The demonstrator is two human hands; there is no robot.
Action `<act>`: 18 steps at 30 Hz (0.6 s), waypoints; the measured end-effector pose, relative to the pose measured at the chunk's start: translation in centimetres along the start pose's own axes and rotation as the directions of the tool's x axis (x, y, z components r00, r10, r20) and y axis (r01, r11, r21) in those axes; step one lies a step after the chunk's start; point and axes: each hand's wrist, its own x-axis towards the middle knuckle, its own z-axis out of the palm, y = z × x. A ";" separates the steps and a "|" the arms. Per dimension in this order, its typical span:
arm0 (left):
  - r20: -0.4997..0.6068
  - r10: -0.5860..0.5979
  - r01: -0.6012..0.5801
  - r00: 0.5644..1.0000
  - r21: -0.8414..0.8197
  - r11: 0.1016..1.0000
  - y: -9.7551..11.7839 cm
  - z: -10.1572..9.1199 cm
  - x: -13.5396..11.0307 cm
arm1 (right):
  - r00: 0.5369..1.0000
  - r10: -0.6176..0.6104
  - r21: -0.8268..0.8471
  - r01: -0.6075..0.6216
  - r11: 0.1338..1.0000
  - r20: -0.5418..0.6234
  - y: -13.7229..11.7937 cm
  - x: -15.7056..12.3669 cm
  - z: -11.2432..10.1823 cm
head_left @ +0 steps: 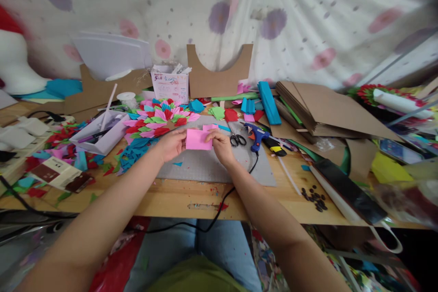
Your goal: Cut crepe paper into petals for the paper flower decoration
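Both my hands hold a small pink paper square (197,140) above the grey cutting mat (208,166). My left hand (172,143) pinches the paper's left edge, fingers closed. My right hand (221,143) pinches its right edge and top corner, fingers curled on it. Just behind the paper lies a round paper flower (159,118) made of pink, red, green and blue folded petals. Black-handled scissors (237,139) lie right of my right hand, and a blue glue gun (257,135) sits beyond them, its black cord running off the table's front edge.
A white tray (101,133) with tools stands at the left among paper scraps. Brown cardboard sheets (325,109) are stacked at the right. A small white box (170,84) and a cut cardboard piece (219,75) stand at the back. Dark beads (315,196) lie near the front right.
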 end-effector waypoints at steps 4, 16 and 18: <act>-0.010 0.072 -0.072 0.997 0.026 0.997 -0.3 -0.2 0.2 | 1.000 -0.022 -0.015 0.022 1.000 0.002 0.0 0.0 0.1; 0.054 0.101 -0.097 0.993 -0.067 0.993 -0.6 -0.3 0.2 | 1.000 -0.014 -0.019 0.015 1.000 0.018 -0.3 -0.1 0.2; 0.066 0.084 -0.078 0.994 -0.086 0.993 -0.4 -0.5 0.2 | 1.000 -0.017 -0.027 0.017 0.999 0.010 -0.3 0.0 0.2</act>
